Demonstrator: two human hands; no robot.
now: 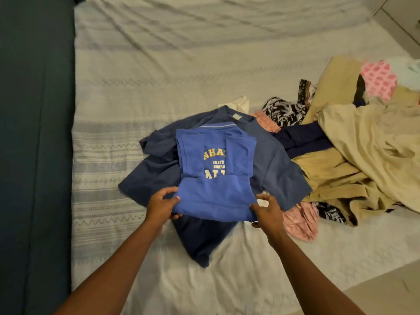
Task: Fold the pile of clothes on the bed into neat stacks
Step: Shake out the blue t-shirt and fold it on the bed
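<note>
Both forearms reach in from the near edge over the bed, which wears a pale woven cover with grey patterned bands. Left hand grips the near left corner of a bright blue shirt, thumb on top and fingers curled under. Right hand is closed on the near right corner the same way. That shirt has its sides folded in and its bottom part turned up over yellow lettering on the chest. It lies on a darker blue tee spread flat in the middle of the bed, collar pointing away. Just right of the tee sits the unfolded pile: tan clothes heaped highest, a navy piece, a black-and-white print, a pink garment near the right wrist, and a pink-and-white patterned piece at the far right.
</note>
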